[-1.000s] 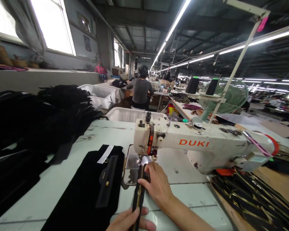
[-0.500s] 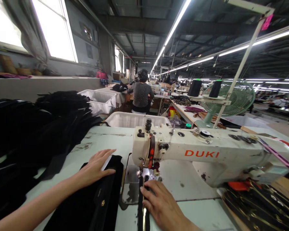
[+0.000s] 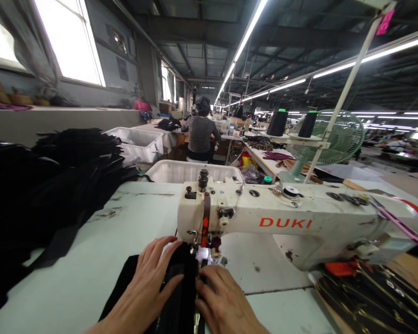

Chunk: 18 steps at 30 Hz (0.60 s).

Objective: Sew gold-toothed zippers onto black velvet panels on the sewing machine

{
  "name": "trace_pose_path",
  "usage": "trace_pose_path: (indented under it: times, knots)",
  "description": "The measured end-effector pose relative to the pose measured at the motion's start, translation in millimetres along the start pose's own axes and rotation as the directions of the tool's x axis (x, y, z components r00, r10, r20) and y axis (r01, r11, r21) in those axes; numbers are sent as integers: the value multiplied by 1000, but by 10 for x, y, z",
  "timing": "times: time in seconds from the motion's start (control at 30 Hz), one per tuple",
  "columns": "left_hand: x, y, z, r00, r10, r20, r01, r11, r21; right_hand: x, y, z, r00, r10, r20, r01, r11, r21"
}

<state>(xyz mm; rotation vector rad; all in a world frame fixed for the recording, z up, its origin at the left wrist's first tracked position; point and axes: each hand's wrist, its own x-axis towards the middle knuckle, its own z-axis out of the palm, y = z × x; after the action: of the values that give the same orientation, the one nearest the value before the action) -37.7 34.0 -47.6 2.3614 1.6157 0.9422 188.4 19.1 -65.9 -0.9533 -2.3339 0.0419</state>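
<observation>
My left hand (image 3: 153,278) lies on a black fabric piece (image 3: 120,287), fingers stretched and thumb spread, near the needle area of the white sewing machine (image 3: 244,208). The fabric's right edge sits against a black zipper (image 3: 197,320) with gold-coloured teeth. My right hand (image 3: 226,297) has curled fingers on that zipper, just in front of the lit presser foot (image 3: 202,253). Both hands cover parts of the fabric and zipper, so the exact overlap of their edges is hidden.
A big pile of black fabric pieces (image 3: 55,185) covers the table's left side. Zippers with gold teeth (image 3: 369,301) lie at right. Pink-handled scissors (image 3: 399,222) rest on the machine. Beyond stand a white bin (image 3: 195,171), thread cones (image 3: 277,123), a fan (image 3: 344,139) and a seated person (image 3: 201,132).
My left hand has brought the black fabric rightward, up against the zipper by the presser foot. My right hand stays on the zipper. The view has shifted slightly.
</observation>
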Motion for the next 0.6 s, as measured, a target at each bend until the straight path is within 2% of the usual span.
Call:
trace_pose_path:
  times: [0.03, 0.1, 0.17, 0.27, 0.43, 0.6]
  knots:
    - [-84, 18, 2, 995, 95, -19, -94, 994, 56, -3, 0, 4, 1000, -2, -1, 2, 1000, -4]
    - [-240, 36, 18, 960, 278, -10, -274, 951, 143, -16, -1, 26, 999, -24, -35, 23, 1000, -21]
    - [-339, 45, 53, 928, 371, 29, -370, 912, 176, -32, -3, 55, 993, -60, -98, 56, 997, -46]
    - [-360, 60, 113, 912, 406, 65, -409, 885, 221, -55, -2, 90, 985, -90, -149, 80, 994, -73]
    - [-294, 66, 161, 894, 429, 126, -447, 856, 260, -100, 27, 149, 986, -103, -129, 92, 992, -89]
    - [-302, 42, 200, 891, 441, 109, -452, 839, 304, -155, 53, 231, 986, -119, -119, 104, 987, -123]
